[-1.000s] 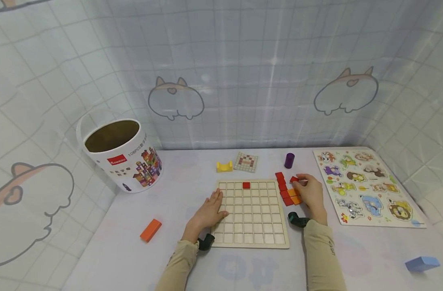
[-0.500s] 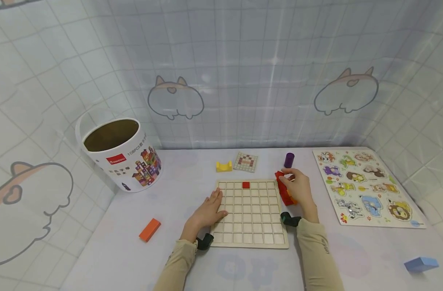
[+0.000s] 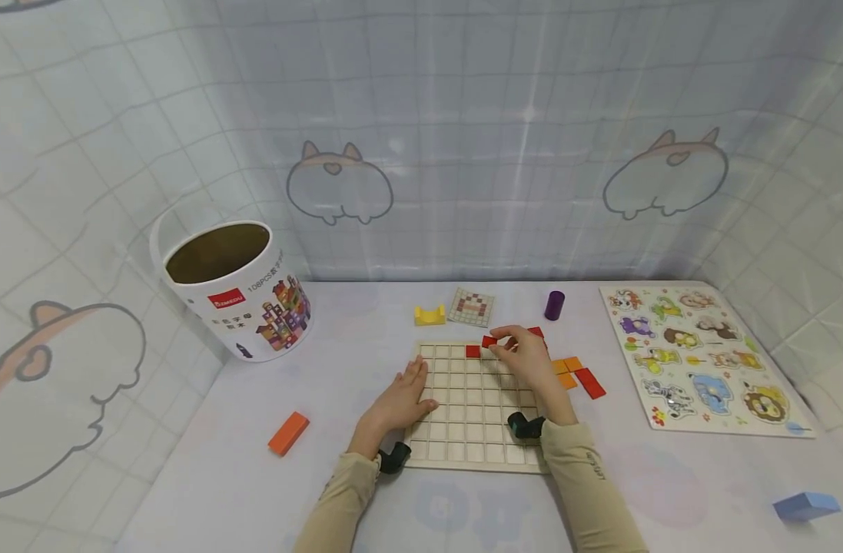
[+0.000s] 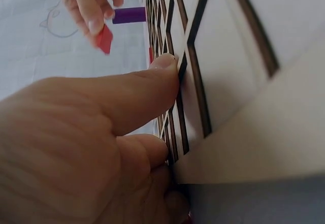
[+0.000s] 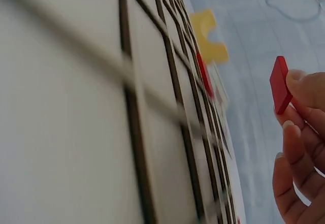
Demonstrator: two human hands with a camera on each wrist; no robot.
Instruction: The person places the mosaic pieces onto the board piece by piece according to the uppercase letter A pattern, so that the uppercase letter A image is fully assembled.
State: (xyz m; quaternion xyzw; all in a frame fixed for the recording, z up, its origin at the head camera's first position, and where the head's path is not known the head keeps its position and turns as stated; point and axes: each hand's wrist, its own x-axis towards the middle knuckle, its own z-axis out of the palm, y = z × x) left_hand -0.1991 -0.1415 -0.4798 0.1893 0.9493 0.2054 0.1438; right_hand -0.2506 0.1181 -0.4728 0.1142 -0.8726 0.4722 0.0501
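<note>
A square wooden grid board (image 3: 456,407) lies on the table. My left hand (image 3: 396,401) rests on its left edge, fingers extended, thumb touching the grid in the left wrist view. One red square tile (image 3: 472,351) sits in the board's top row. Just right of it, my right hand (image 3: 525,355) pinches another red tile (image 5: 280,86) between thumb and fingers, held above the board and tilted. Right of the board lie orange tiles (image 3: 565,372) and red tiles (image 3: 590,383), some hidden by the right hand.
Behind the board are a pattern card (image 3: 472,307), a yellow block (image 3: 429,316) and a purple cylinder (image 3: 554,306). An animal puzzle board (image 3: 711,361) lies right, near a blue block (image 3: 806,506). Left are a white bucket (image 3: 237,307) and an orange block (image 3: 289,434).
My right hand has moved left from the loose tiles to the board's top row, carrying a red tile. Red tiles right of the orange ones are now uncovered. The left hand stays put.
</note>
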